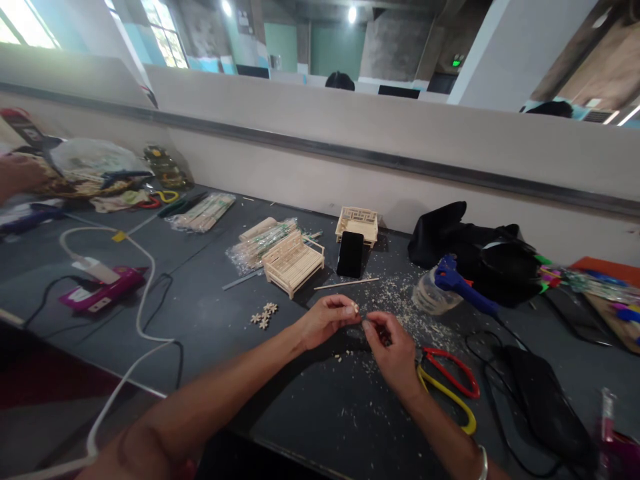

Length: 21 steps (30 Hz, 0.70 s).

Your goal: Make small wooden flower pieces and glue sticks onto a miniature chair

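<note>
My left hand [327, 321] pinches a small pale wooden piece [356, 309] between thumb and fingertips. Close beside it, my right hand [393, 345] has its thumb and fingers pressed together; whatever is between them is too small to make out. Tiny cut wood bits [338, 358] lie on the dark table below. To the left sits a cluster of small star-shaped wooden pieces [264, 315]. A miniature wooden bench [293, 262] stands beyond my left hand, and a thin wooden stick [347, 284] lies just past my fingers.
A phone [351, 254] leans against a second miniature bench [358, 224]. Red-and-yellow-handled pliers [450, 383] lie by my right forearm. A blue glue gun [463, 283] rests on a clear plastic tub [434, 297]. Bagged sticks [263, 243] and a purple power strip [105, 290] are leftward. Another person's hand [20, 175] shows far left.
</note>
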Tool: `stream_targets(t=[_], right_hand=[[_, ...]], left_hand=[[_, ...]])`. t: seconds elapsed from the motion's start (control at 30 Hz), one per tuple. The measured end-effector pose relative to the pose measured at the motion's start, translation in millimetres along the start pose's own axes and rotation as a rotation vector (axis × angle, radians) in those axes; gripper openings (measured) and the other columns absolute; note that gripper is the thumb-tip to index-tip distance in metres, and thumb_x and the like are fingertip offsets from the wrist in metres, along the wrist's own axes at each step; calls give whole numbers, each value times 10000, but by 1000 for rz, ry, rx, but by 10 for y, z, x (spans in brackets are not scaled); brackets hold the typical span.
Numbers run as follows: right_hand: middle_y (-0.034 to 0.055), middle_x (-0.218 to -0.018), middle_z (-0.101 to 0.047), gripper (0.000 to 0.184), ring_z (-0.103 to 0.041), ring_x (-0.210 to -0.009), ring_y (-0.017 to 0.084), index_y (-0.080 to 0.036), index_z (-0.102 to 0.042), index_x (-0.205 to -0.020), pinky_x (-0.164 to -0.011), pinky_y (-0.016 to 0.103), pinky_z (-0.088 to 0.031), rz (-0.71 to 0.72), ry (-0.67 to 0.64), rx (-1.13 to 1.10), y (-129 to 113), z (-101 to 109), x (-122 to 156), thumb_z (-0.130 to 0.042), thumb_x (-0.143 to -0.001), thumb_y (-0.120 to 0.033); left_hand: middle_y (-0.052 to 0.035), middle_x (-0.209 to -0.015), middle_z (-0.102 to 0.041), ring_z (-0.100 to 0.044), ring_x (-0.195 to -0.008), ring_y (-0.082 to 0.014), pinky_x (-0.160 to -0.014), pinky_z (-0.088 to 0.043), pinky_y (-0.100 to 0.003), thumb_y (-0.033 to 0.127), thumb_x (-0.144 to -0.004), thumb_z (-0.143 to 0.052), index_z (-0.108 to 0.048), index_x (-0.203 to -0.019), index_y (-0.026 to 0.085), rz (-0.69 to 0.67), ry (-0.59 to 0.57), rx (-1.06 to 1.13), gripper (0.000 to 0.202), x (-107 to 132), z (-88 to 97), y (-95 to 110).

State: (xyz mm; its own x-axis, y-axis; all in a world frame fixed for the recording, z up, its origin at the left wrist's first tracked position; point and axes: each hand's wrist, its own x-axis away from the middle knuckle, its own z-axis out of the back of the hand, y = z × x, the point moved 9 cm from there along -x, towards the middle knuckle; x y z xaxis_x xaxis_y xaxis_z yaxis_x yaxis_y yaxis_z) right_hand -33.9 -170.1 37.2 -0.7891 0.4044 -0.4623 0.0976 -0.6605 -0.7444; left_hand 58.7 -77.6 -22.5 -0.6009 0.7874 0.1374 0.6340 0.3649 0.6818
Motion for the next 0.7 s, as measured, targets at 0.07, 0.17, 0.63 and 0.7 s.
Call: stream_targets(t=[0.07, 0.17, 0.63, 0.7], right_hand=[[20, -699, -699, 195, -625, -584, 158, -226, -658, -843, -544, 262, -515, -3, -6, -2, 14, -13, 4, -559, -859, -393], [19, -704, -699, 181, -626, -590, 159, -226, -657, -838, -549, 263, -516, -2, -12, -3, 25, -21, 5, -557, -858, -375], [-4, -679, -670, 175, -605, -563, 142, -235, -675, -902, -562, 256, -521, 165, 39, 44, -212, 84, 47, -574, -904, -378], [0, -698, -669, 179, -607, -577, 142, -235, -678, -960, -588, 261, -530, 202, 39, 62, -252, 88, 57, -570, -916, -370]], left_hand=[[4, -677, -694, -655, -670, -112, -773, -502, -264, 244, -475, -952, -710, -647, 129, 4, 1, -3, 318, -1, 5, -6], [2, -678, -696, -663, -668, -116, -748, -501, -253, 247, -469, -954, -707, -646, 126, 9, 5, -3, 326, -2, 11, -14], [-17, -670, -717, -643, -664, -121, -756, -476, -260, 276, -468, -949, -741, -653, 142, 44, -9, -93, 309, 21, -27, -48], [-24, -680, -726, -649, -683, -130, -766, -468, -264, 297, -470, -948, -744, -656, 144, 51, -17, -118, 315, 26, -28, -58]])
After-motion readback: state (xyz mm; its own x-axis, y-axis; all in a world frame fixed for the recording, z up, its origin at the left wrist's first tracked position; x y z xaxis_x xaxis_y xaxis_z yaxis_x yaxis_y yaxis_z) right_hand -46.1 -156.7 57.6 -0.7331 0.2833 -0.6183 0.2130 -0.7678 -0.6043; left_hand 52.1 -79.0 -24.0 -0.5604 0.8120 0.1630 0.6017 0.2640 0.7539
